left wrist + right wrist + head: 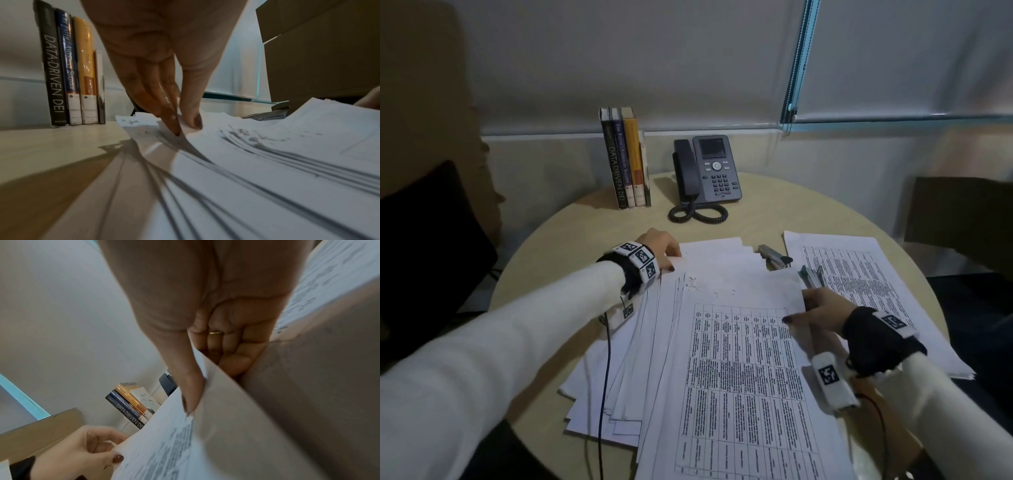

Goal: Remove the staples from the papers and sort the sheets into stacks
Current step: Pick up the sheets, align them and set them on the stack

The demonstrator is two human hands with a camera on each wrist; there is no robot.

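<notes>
A fanned pile of white sheets (626, 377) covers the middle of the round table (808, 212). On top lies a sheet printed with a table (739, 359), its upper left corner torn and pitted. My left hand (664, 253) pinches that far left corner between thumb and fingertips (174, 128). My right hand (815, 308) grips the top sheet's right edge, thumb (191, 392) on top and fingers curled beneath. A separate stack of printed sheets (859, 281) lies to the right. A grey stapler (774, 257) and a metal tool (812, 275) rest just beyond my right hand.
Three or so books (625, 161) stand upright at the table's back left, with a desk phone (709, 171) and its coiled cord beside them. A dark chair (424, 246) is on the left and another seat (959, 209) on the right. Wrist cables trail over the pile.
</notes>
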